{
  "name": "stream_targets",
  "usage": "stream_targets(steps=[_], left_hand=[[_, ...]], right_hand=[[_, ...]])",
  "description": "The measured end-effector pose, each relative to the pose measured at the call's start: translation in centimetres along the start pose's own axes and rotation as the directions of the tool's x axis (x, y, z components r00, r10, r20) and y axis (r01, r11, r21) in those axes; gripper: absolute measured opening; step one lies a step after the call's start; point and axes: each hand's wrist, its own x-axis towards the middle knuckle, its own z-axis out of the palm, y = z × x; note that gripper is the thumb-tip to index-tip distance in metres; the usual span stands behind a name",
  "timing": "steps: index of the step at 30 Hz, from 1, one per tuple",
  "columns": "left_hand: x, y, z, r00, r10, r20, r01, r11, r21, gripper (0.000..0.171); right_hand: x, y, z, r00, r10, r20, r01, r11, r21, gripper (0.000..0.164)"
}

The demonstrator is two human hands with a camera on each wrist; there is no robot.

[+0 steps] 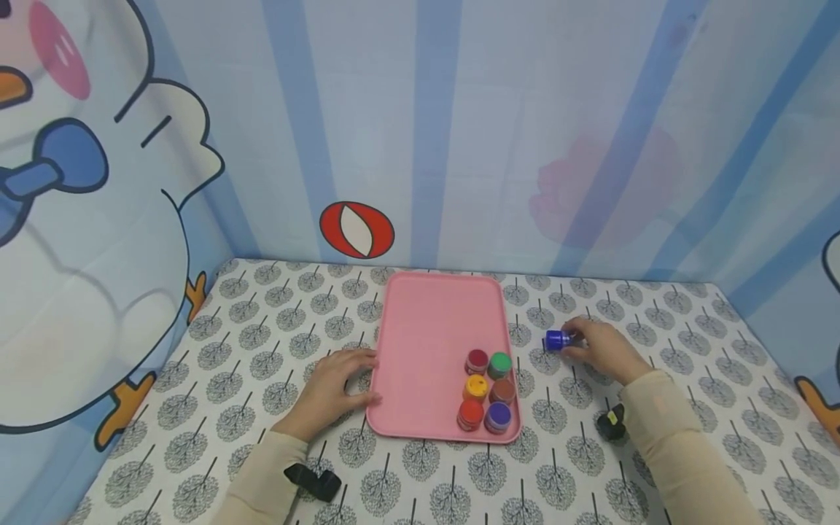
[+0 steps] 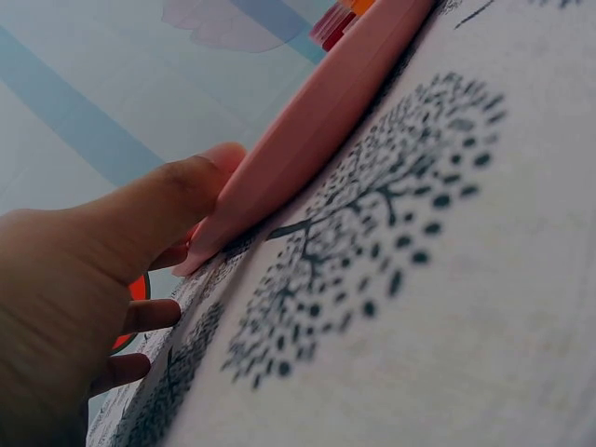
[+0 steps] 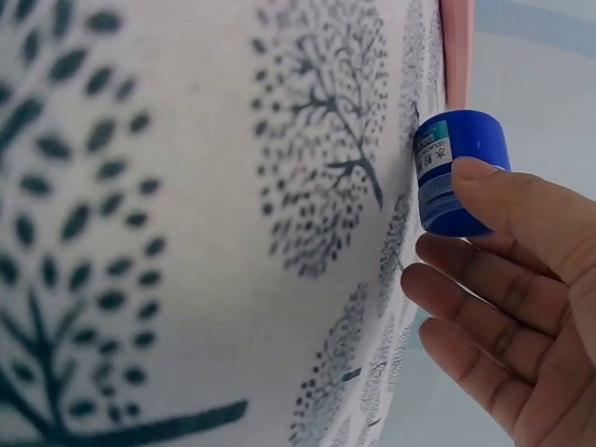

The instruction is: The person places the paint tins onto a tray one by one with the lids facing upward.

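My right hand (image 1: 607, 350) pinches a small blue paint jar (image 1: 558, 340) lying on its side, low over the cloth right of the tray. In the right wrist view the thumb lies against the blue jar (image 3: 459, 177), whose white label shows; the other fingers are spread below. A pink tray (image 1: 420, 328) lies on the table. My left hand (image 1: 331, 390) rests at its left edge, and in the left wrist view the thumb touches the tray's rim (image 2: 289, 154). Several paint jars stand in the tray's near right corner, among them a red jar (image 1: 470, 414) and a green jar (image 1: 500, 364).
A tree-patterned cloth (image 1: 262, 364) covers the table. Behind it hangs a striped blue curtain (image 1: 485, 146) with cartoon figures. Yellow (image 1: 475, 387), brown (image 1: 503, 391), dark red (image 1: 477, 361) and purple-blue (image 1: 498, 417) jars sit close together on the tray.
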Motion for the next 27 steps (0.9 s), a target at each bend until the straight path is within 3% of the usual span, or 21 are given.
stream_targets(steps=[15, 27], left_hand=[[-0.1, 0.5, -0.3, 1.000, -0.011, 0.007, 0.011, 1.000, -0.015, 0.056], [0.1, -0.1, 0.2, 1.000, 0.014, -0.005, -0.014, 1.000, 0.000, 0.057]], right_hand=[[-0.4, -1.1, -0.7, 1.000, -0.004, -0.017, 0.004, 1.000, -0.028, 0.037], [-0.4, -2.6, -1.2, 0.998, -0.057, -0.035, 0.056, 0.998, -0.029, 0.039]])
